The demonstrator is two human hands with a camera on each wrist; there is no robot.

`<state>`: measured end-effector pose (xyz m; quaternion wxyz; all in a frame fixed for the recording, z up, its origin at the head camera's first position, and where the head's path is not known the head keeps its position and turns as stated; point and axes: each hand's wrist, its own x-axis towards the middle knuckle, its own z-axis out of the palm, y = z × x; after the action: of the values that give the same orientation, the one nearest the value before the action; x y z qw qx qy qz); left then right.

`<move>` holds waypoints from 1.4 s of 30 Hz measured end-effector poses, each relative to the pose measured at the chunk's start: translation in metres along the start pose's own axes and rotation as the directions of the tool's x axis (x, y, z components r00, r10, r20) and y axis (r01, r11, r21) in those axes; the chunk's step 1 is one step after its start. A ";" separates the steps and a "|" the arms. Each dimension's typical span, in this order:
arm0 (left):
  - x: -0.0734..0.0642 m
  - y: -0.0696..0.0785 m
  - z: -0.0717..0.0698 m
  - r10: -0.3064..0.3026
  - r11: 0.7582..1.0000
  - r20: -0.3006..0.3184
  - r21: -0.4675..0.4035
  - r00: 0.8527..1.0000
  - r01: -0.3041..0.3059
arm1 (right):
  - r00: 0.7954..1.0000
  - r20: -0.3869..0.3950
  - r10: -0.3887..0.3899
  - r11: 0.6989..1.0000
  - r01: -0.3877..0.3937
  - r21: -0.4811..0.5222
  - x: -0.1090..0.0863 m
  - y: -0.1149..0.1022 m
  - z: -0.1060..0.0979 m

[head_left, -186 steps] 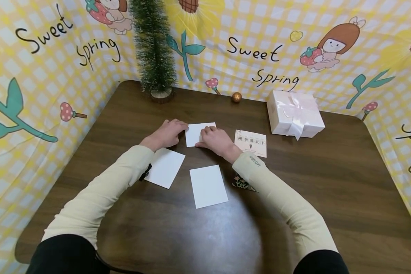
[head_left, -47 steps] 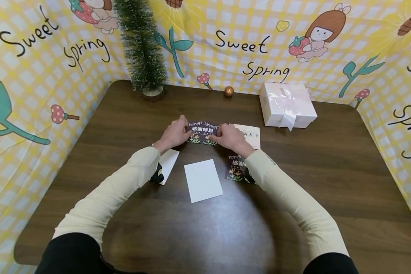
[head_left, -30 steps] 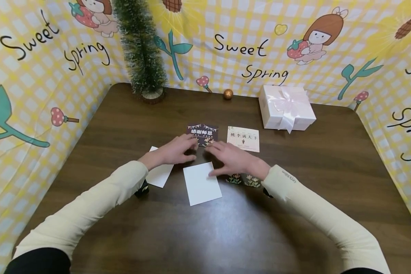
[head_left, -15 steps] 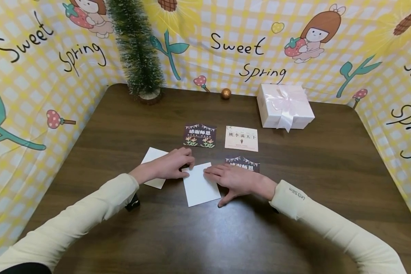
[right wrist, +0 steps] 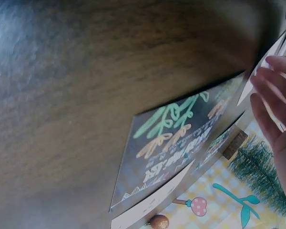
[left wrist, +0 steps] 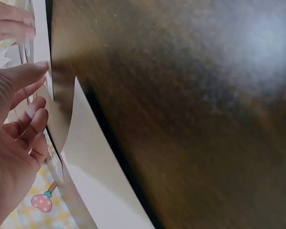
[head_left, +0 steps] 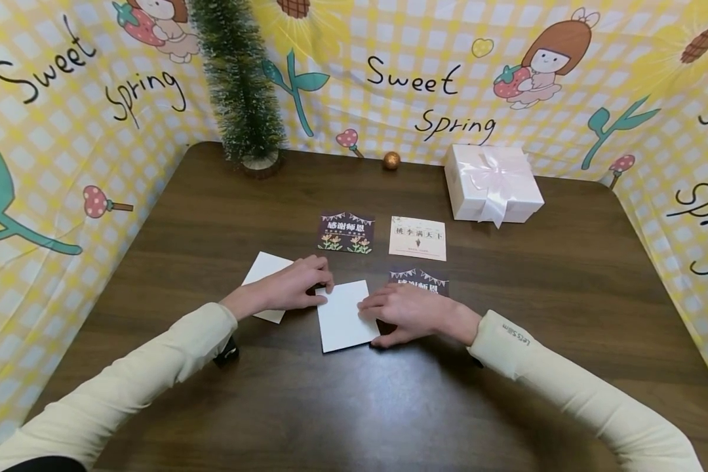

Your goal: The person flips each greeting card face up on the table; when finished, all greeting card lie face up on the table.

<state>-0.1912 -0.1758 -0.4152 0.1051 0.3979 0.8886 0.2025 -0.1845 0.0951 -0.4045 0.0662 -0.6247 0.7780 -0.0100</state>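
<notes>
On the brown table [head_left: 283, 406], a white square card [head_left: 345, 321] lies face down between both hands. My left hand [head_left: 292, 282] holds its upper left corner, thumb at the left edge and fingers curled above. My right hand [head_left: 415, 311] grips the right side, fingertips over the edge and thumb at the lower right corner. The left wrist view shows the left thumb [left wrist: 31, 74] against the card's edge. In the right wrist view the right fingers [right wrist: 271, 90] reach over the card. Another white card [head_left: 265, 269] lies partly under my left forearm and hand.
Beyond the hands lie a dark flower-printed card [head_left: 346, 242] and a cream printed card [head_left: 417, 249]. A second dark card [head_left: 419, 275] is partly covered by the right hand. Farther back stand a small tinsel tree [head_left: 242, 98], a copper ball [head_left: 391, 160] and a white gift box [head_left: 492, 190].
Both hands flipped a card at the back from white to its dark printed side, turned it round, left it there and came nearer. The right thumb has just moved in to the nearer white card's corner.
</notes>
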 end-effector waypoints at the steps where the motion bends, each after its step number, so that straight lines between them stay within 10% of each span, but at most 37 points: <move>1: -0.001 0.000 0.000 0.003 1.000 -0.002 0.008 1.000 -0.003 | 1.000 -0.019 -0.019 1.000 0.019 0.002 0.000 0.000 -0.001; 12: -0.015 0.000 -0.004 0.101 0.992 -0.045 0.077 0.994 -0.097 | 0.947 -0.304 -0.106 0.990 0.129 0.055 -0.004 0.004 -0.011; 19: -0.018 0.004 -0.002 0.113 0.988 -0.100 0.119 0.989 -0.101 | 0.928 -0.371 -0.020 0.988 0.075 0.134 -0.004 0.011 -0.018; 26: -0.016 0.004 -0.002 0.182 0.972 -0.279 0.195 0.943 -0.130 | 0.889 -0.435 0.145 0.969 -0.040 0.243 0.002 0.018 -0.023; 35: -0.013 0.012 -0.016 -0.010 0.999 -0.288 -0.037 0.958 -0.001 | 0.790 -0.439 0.427 0.833 -0.155 0.531 0.008 0.020 -0.025; 42: -0.012 0.018 -0.019 -0.158 0.944 -0.250 -0.323 0.955 0.071 | 0.709 -0.468 0.528 0.756 -0.139 0.640 0.017 0.016 -0.012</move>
<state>-0.1774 -0.1792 -0.3895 0.0549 0.2920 0.8733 0.3861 -0.2051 0.0808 -0.3955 -0.0142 -0.3769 0.8197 -0.4311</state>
